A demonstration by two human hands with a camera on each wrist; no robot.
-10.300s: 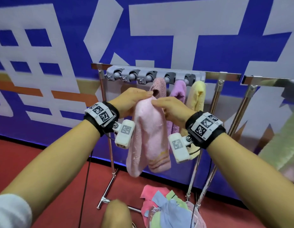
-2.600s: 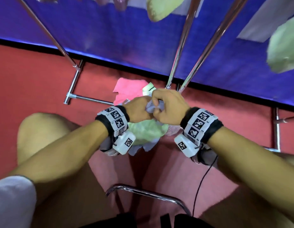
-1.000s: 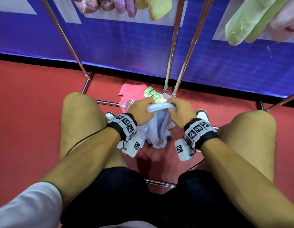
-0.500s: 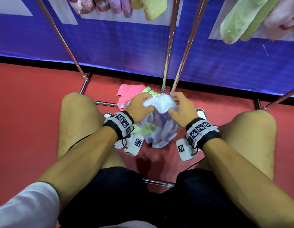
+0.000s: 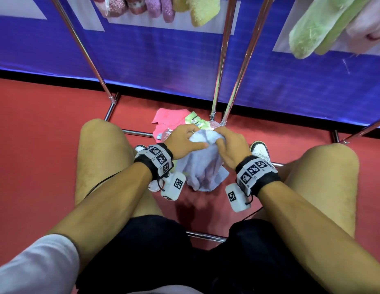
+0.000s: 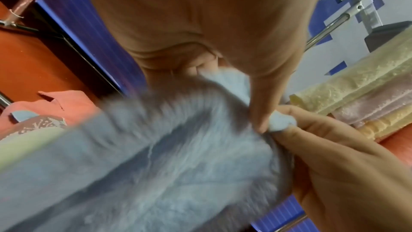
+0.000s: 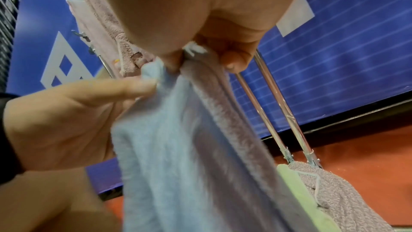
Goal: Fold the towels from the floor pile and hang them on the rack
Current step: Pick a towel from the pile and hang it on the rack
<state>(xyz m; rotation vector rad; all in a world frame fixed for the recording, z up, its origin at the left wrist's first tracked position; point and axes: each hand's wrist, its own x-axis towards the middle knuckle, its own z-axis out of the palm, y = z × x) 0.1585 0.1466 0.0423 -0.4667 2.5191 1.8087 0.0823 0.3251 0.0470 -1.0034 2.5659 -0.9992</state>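
Note:
Both hands hold a light blue towel (image 5: 202, 168) above the red floor, between my knees. My left hand (image 5: 190, 141) grips its bunched top from the left, thumb laid across the cloth. My right hand (image 5: 222, 141) pinches the top right next to it. In the left wrist view the blue towel (image 6: 156, 156) is blurred, its edge pinched under the thumb. In the right wrist view the towel (image 7: 189, 147) hangs down from the pinch. The floor pile lies just behind the hands: a pink towel (image 5: 170, 116) and a green one (image 5: 195, 120).
Chrome rack poles (image 5: 222, 60) rise in front of the blue banner wall; a base bar (image 5: 138, 132) crosses the floor. Pink, purple and yellow towels (image 5: 163, 7) hang at the top, green ones (image 5: 316, 30) on the right. White shoes (image 5: 259, 147) flank the pile.
A second ago the towel's top edge was stretched between my hands. It was then bunched up, and my hands now sit close together on it.

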